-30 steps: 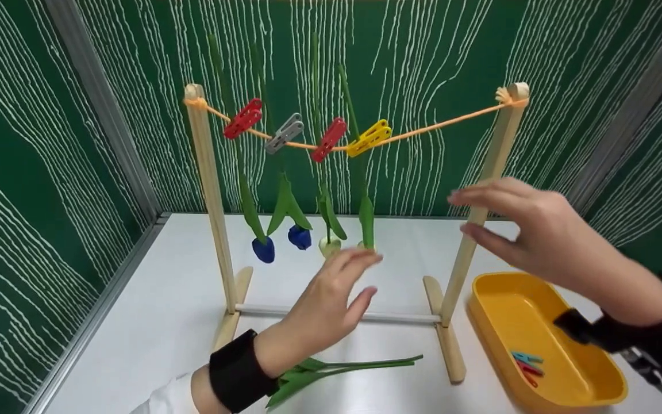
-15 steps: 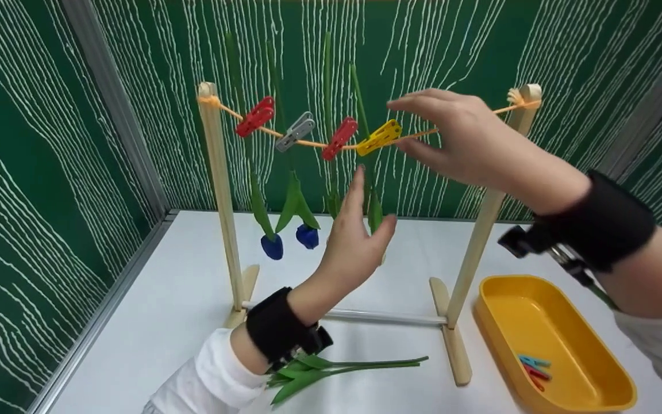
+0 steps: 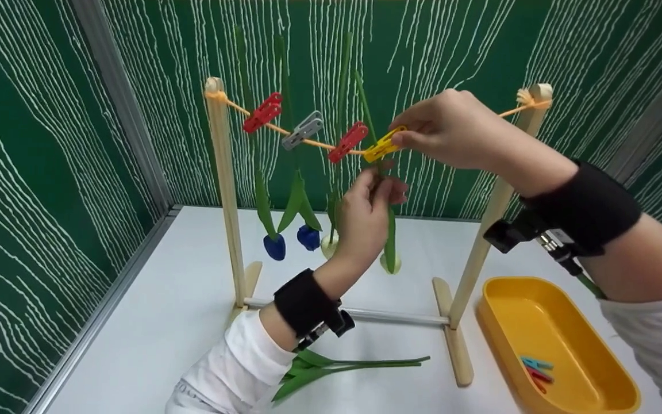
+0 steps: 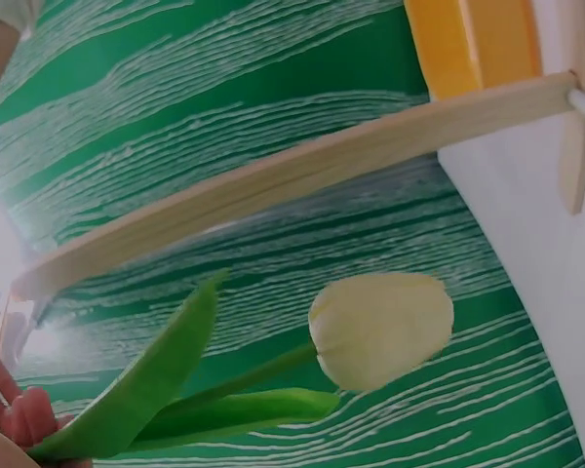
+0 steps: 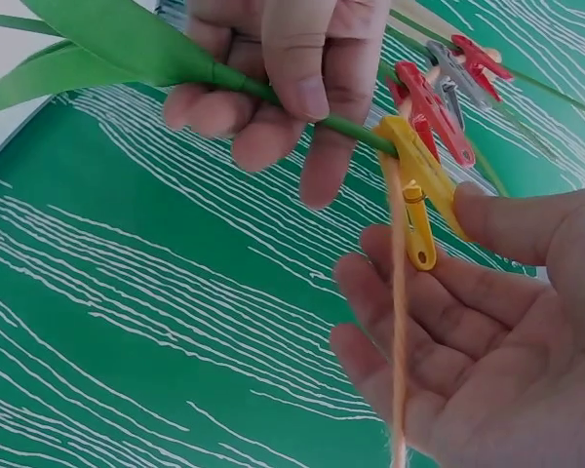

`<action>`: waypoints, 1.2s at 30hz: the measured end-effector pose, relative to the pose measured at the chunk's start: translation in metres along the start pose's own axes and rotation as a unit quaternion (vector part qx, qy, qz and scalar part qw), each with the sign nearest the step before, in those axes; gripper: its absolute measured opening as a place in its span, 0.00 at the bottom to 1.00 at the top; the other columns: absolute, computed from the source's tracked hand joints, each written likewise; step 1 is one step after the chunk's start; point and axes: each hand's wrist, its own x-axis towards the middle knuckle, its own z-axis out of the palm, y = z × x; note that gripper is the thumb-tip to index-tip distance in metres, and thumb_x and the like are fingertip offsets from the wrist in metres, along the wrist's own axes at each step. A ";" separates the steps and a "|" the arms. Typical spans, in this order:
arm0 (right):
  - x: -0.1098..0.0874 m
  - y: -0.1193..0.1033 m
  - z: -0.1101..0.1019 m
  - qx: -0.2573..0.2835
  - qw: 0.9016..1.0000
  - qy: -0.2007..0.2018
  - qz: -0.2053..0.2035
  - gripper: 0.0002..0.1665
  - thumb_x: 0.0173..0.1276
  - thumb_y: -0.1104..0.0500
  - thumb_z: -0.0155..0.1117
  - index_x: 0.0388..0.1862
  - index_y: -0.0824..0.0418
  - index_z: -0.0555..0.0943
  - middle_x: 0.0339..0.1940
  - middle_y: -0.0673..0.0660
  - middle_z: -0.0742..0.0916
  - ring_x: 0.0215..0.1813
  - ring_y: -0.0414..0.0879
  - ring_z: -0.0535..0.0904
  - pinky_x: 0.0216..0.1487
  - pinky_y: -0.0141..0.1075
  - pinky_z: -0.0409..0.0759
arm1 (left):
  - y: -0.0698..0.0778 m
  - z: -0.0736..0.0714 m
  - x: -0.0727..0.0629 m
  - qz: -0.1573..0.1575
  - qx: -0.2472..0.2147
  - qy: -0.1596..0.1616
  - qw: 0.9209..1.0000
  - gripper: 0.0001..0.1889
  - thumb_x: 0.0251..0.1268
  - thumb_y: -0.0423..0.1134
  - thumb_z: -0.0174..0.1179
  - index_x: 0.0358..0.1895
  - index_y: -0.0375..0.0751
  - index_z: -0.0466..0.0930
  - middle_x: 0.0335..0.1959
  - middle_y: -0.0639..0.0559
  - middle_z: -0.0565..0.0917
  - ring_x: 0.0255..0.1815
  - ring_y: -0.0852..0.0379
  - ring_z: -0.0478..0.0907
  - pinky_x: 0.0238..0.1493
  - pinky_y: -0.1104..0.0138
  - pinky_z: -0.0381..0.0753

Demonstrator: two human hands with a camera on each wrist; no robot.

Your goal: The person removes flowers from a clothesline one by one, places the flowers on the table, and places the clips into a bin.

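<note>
My right hand (image 3: 460, 135) pinches the yellow clothespin (image 3: 378, 150) on the orange string (image 3: 318, 144). In the right wrist view its thumb presses one handle of the pin, and the string and a green stem (image 5: 349, 130) lie at the pin's jaws. Just below, my left hand (image 3: 362, 221) pinches that stem between thumb and fingers. The stem belongs to an artificial white tulip (image 4: 385, 330) hanging head down, with two green leaves. Further left, a red clothespin (image 3: 348, 141), a grey one (image 3: 303, 131) and another red one (image 3: 262, 112) hold more tulips upside down.
The string runs between two wooden posts (image 3: 224, 195) joined low by a pale rod (image 3: 394, 316). More green stems and leaves (image 3: 331, 368) lie on the white table (image 3: 135, 322) in front. A yellow tray (image 3: 561, 322) with several clothespins (image 3: 538, 368) stands at the right.
My right hand has moved left from the right post and taken hold of the yellow clothespin. The left hand has risen and now pinches the tulip stem under it.
</note>
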 end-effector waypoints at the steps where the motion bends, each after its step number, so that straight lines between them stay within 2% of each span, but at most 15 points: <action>1: 0.000 0.000 0.000 0.004 1.000 0.003 -0.001 0.19 0.71 0.52 0.56 0.51 0.63 0.82 0.44 0.62 0.87 0.39 0.50 0.83 0.36 0.33 0.82 | 0.000 0.000 0.000 0.002 -0.004 0.001 1.000 0.12 0.71 0.31 0.48 0.55 0.37 0.72 0.35 0.44 0.81 0.35 0.58 0.81 0.45 0.72 0.80; 4: -0.002 0.001 0.000 0.012 1.000 0.015 -0.003 0.20 0.70 0.51 0.57 0.50 0.63 0.83 0.43 0.62 0.87 0.39 0.50 0.83 0.33 0.26 0.78 | 0.002 0.000 0.001 0.005 -0.006 -0.001 1.000 0.11 0.71 0.31 0.47 0.52 0.37 0.73 0.34 0.41 0.80 0.32 0.57 0.79 0.43 0.71 0.81; 9: -0.007 0.003 0.002 0.018 0.999 0.045 -0.012 0.18 0.70 0.52 0.57 0.48 0.64 0.84 0.41 0.62 0.87 0.38 0.51 0.84 0.32 0.21 0.77 | 0.003 -0.001 0.002 0.003 0.000 -0.013 1.000 0.10 0.72 0.31 0.47 0.51 0.37 0.74 0.33 0.42 0.80 0.32 0.52 0.80 0.42 0.70 0.81; 12: -0.009 0.004 0.003 0.023 0.997 0.064 -0.019 0.17 0.69 0.54 0.58 0.47 0.64 0.84 0.39 0.62 0.88 0.35 0.50 0.83 0.30 0.18 0.74 | 0.003 0.000 0.000 0.002 0.006 -0.012 1.000 0.10 0.71 0.31 0.48 0.51 0.38 0.74 0.32 0.43 0.81 0.32 0.56 0.80 0.41 0.71 0.82; 16: -0.010 0.004 0.002 0.026 0.996 0.079 -0.019 0.17 0.69 0.54 0.59 0.47 0.64 0.84 0.39 0.62 0.88 0.33 0.48 0.81 0.28 0.17 0.72 | 0.001 0.001 -0.004 -0.001 0.005 -0.018 1.000 0.09 0.71 0.30 0.48 0.50 0.37 0.75 0.32 0.44 0.80 0.31 0.60 0.79 0.41 0.71 0.82; 21: -0.011 0.003 -0.004 0.020 0.995 0.096 -0.014 0.17 0.70 0.53 0.58 0.48 0.62 0.84 0.40 0.59 0.88 0.33 0.46 0.82 0.26 0.18 0.73 | 0.001 0.001 -0.009 -0.002 -0.020 -0.039 0.999 0.09 0.71 0.28 0.47 0.49 0.36 0.74 0.32 0.42 0.79 0.32 0.52 0.79 0.41 0.69 0.81; 24: -0.011 0.006 -0.009 0.026 0.994 0.104 -0.007 0.17 0.70 0.52 0.57 0.49 0.60 0.84 0.41 0.58 0.88 0.37 0.45 0.84 0.30 0.17 0.74 | 0.001 0.000 -0.014 -0.001 -0.019 -0.052 0.998 0.10 0.72 0.28 0.46 0.49 0.36 0.74 0.32 0.42 0.79 0.32 0.53 0.79 0.41 0.69 0.81; 27: -0.013 0.012 -0.014 0.046 0.993 0.110 0.009 0.18 0.69 0.51 0.57 0.50 0.59 0.83 0.43 0.57 0.88 0.39 0.44 0.84 0.31 0.17 0.75 | 0.003 -0.004 -0.021 0.001 -0.004 -0.068 0.998 0.10 0.72 0.28 0.46 0.49 0.36 0.75 0.32 0.45 0.79 0.31 0.55 0.79 0.41 0.69 0.81; 32: -0.019 0.028 -0.025 0.088 0.987 0.130 0.032 0.19 0.67 0.50 0.59 0.52 0.57 0.83 0.45 0.57 0.87 0.42 0.39 0.84 0.42 0.18 0.76 | 0.003 -0.017 -0.037 0.006 0.045 -0.106 0.993 0.11 0.72 0.29 0.46 0.51 0.35 0.76 0.32 0.45 0.80 0.31 0.56 0.78 0.40 0.70 0.81; 36: -0.026 0.043 -0.035 0.091 0.984 0.148 0.042 0.19 0.65 0.48 0.61 0.51 0.54 0.84 0.43 0.55 0.88 0.40 0.37 0.83 0.43 0.18 0.76 | 0.001 -0.026 -0.047 0.021 0.088 -0.131 0.987 0.13 0.72 0.30 0.47 0.52 0.36 0.78 0.30 0.46 0.81 0.29 0.59 0.77 0.37 0.71 0.80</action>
